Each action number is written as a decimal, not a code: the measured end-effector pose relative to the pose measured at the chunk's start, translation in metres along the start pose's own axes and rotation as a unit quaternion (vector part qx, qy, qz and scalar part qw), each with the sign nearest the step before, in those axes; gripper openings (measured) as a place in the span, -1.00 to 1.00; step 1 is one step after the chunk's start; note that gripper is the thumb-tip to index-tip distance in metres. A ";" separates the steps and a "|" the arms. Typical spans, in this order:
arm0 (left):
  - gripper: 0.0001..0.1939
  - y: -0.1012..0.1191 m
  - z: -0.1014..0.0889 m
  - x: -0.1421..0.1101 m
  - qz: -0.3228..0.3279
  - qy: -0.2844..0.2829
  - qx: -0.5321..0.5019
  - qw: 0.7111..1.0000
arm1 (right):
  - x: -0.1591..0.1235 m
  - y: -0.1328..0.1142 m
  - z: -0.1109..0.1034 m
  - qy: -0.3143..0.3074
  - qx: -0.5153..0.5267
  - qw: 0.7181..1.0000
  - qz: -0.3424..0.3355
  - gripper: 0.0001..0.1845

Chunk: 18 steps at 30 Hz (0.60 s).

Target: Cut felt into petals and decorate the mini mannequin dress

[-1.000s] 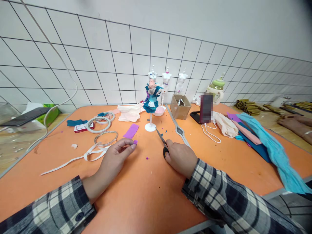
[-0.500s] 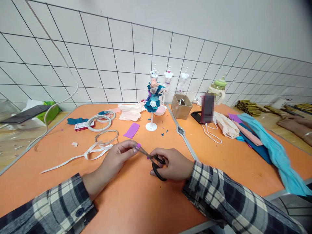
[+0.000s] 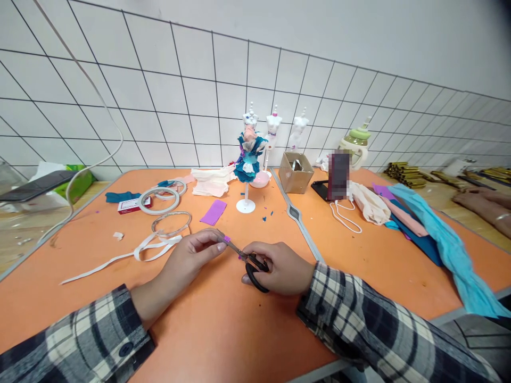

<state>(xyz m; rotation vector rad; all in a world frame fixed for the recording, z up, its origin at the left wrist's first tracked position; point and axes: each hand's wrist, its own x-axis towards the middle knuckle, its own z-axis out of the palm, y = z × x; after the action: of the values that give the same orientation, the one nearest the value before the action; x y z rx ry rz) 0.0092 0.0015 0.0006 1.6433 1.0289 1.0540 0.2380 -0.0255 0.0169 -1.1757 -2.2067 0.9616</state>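
1. Left hand (image 3: 191,258): thumb and fingertips pinched on a small purple scrap (image 3: 227,239), over the surface (image 3: 215,330).
2. Right hand (image 3: 283,266): gripping the scissors (image 3: 241,255) by their black handles.
3. Key relation: scissors' long axis slants leftward and away from the wearer, tips reaching the scrap. Scrap lies left of the right hand, at the left fingertips; blade contact, cannot tell.
4. Purple strip (image 3: 214,213): flat, beyond the left hand and nearer to it, long axis running away and slightly right.
5. Writing: red-and-white box (image 3: 133,206) at left carries print, too small to read.
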 end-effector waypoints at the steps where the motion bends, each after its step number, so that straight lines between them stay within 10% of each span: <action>1: -0.85 0.000 0.000 0.000 0.003 0.001 0.005 1.000 | 0.000 0.000 0.000 -0.001 0.000 1.000 -0.001 -0.69; 18: -0.80 0.005 0.001 0.001 -0.010 0.002 0.044 0.999 | 0.002 0.008 -0.002 -0.036 0.031 0.999 0.000 -0.75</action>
<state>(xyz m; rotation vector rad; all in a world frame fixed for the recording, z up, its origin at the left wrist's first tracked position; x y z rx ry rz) 0.0109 0.0013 0.0051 1.6983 1.1053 1.0134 0.2423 -0.0196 0.0125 -1.1290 -2.2166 1.0788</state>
